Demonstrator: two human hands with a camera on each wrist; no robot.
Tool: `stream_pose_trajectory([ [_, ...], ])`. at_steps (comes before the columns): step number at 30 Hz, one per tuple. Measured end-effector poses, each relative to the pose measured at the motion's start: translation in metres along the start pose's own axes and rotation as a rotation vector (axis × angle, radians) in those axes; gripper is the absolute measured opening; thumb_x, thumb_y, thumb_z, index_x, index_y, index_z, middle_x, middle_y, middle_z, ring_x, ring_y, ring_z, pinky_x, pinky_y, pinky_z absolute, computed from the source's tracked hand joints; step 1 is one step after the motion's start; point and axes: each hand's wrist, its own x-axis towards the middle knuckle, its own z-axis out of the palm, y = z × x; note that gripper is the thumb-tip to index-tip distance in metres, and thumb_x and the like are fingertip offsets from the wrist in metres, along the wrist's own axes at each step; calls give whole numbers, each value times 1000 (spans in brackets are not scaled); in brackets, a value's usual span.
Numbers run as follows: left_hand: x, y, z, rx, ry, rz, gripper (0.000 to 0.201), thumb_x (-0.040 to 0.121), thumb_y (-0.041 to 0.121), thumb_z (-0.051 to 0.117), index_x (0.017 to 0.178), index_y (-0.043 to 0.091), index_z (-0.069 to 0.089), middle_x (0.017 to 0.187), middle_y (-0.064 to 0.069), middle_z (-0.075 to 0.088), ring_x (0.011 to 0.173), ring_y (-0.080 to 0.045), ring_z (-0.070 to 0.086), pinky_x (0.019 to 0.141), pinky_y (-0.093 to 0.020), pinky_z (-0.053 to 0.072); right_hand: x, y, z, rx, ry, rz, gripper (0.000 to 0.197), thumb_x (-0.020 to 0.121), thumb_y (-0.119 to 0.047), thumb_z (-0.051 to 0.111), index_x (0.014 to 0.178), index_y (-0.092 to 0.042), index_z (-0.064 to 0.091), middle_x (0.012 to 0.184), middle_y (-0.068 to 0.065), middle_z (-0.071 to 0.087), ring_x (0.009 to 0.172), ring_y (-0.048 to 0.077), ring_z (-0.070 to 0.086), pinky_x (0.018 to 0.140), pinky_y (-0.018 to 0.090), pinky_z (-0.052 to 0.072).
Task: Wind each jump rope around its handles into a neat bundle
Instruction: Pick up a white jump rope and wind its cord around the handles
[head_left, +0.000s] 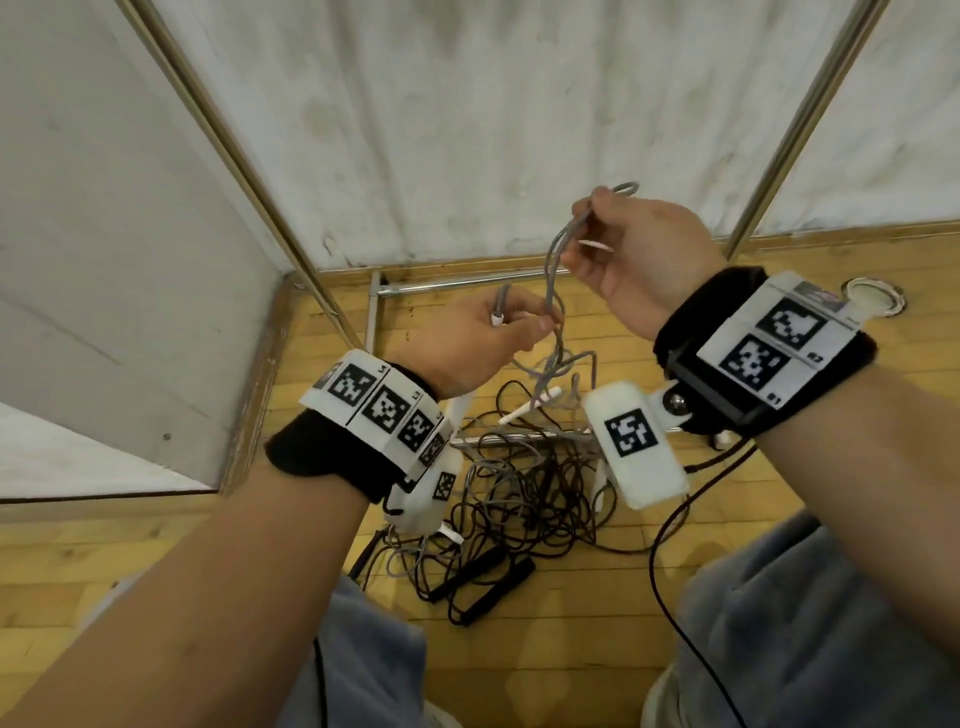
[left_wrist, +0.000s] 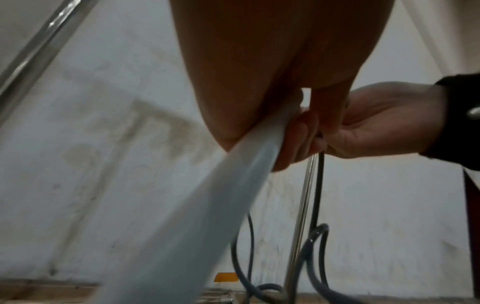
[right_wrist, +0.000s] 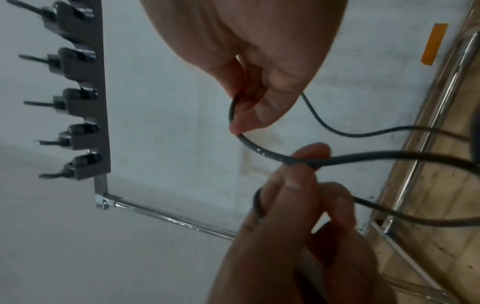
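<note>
From the head camera, a person crouched over a wooden floor (head_left: 571, 649) lifts a grey jump rope (head_left: 551, 270) between both hands. The left hand (head_left: 467, 343) is curled round a white handle (head_left: 497, 319) with the cord's end rising from it, while the right hand (head_left: 639, 254), higher and farther out, pinches a doubled length of the same cord, a small loop poking above its fingers. The cord hangs down into a tangled pile of ropes (head_left: 524, 483) on the floor, beside black handles (head_left: 493, 582) and another white handle (head_left: 530, 408). A metal rack frame (head_left: 457, 283) stands against the white wall.

From the left wrist camera, the left hand (left_wrist: 259, 72) clamps a white handle (left_wrist: 197, 205) that runs blurred toward the lens; the right hand (left_wrist: 376, 123) closes on the cord (left_wrist: 319, 185) just beside it.

From the right wrist camera, the right hand (right_wrist: 246, 51) nips the grey cord (right_wrist: 272, 156) between thumb and finger, and the left hand (right_wrist: 298, 236) below pinches the same strand, which curves off to the floor. A hook rail (right_wrist: 80, 92) hangs at left.
</note>
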Motion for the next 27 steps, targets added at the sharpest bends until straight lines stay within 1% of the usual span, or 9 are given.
stream_pose_trajectory([
  [3,1,1,10,227,-66,-1,22,91,39,60,70,32,64,75,19,62,72,6,56,70,-17,40,0,-13,-3,163,18,-31,30,99,-14,45,73,-4,57,60,4,55,49,11,55,49,19,50],
  [7,-1,7,20,96,15,21,28,90,31,64,74,9,67,55,16,61,51,8,53,51,-5,35,1,-24,-12,175,-2,-59,34,98,-22,47,71,-5,59,59,2,60,52,14,60,59,25,54],
  [11,2,18,8,-153,227,39,27,84,23,72,59,17,61,41,9,54,40,-4,47,47,-18,38,-4,-4,-13,-332,-85,46,62,96,-56,31,74,-9,65,68,6,67,65,20,65,70,33,50],
  [13,3,21,0,-259,327,73,27,80,16,75,58,16,58,42,7,54,39,-5,47,45,-17,37,-14,13,-13,-536,-223,97,64,93,-62,27,74,-16,66,74,4,69,73,18,65,76,36,44],
  [16,2,19,-7,-302,416,75,26,81,23,74,63,15,57,44,4,55,40,-7,47,46,-17,37,-29,30,-15,-831,-433,40,52,94,-53,38,71,-17,67,68,4,65,73,21,59,83,50,44],
  [20,2,16,-25,-398,665,10,27,84,31,70,66,20,54,42,5,55,42,-10,50,54,-25,41,-34,31,-20,-1285,-548,-92,45,95,-46,44,68,-16,66,66,2,63,62,15,56,70,34,45],
  [23,0,12,-50,-583,843,-79,25,86,32,68,72,18,52,43,6,56,39,-9,49,44,-20,39,-35,27,-26,-1484,-648,-34,40,95,-39,48,62,-20,63,59,-7,61,50,7,47,58,28,40],
  [25,-2,8,-61,-675,878,-138,24,86,34,68,79,17,52,47,5,60,37,-8,48,40,-18,38,-33,27,-27,-1542,-652,-22,38,93,-37,52,57,-25,58,49,-13,55,44,1,45,55,25,37],
  [27,-2,6,-64,-733,853,-167,24,87,33,67,85,15,52,49,3,62,38,-9,47,40,-19,37,-28,26,-26,-1550,-617,-43,31,91,-39,55,63,-26,59,57,-11,59,55,5,51,60,29,40],
])
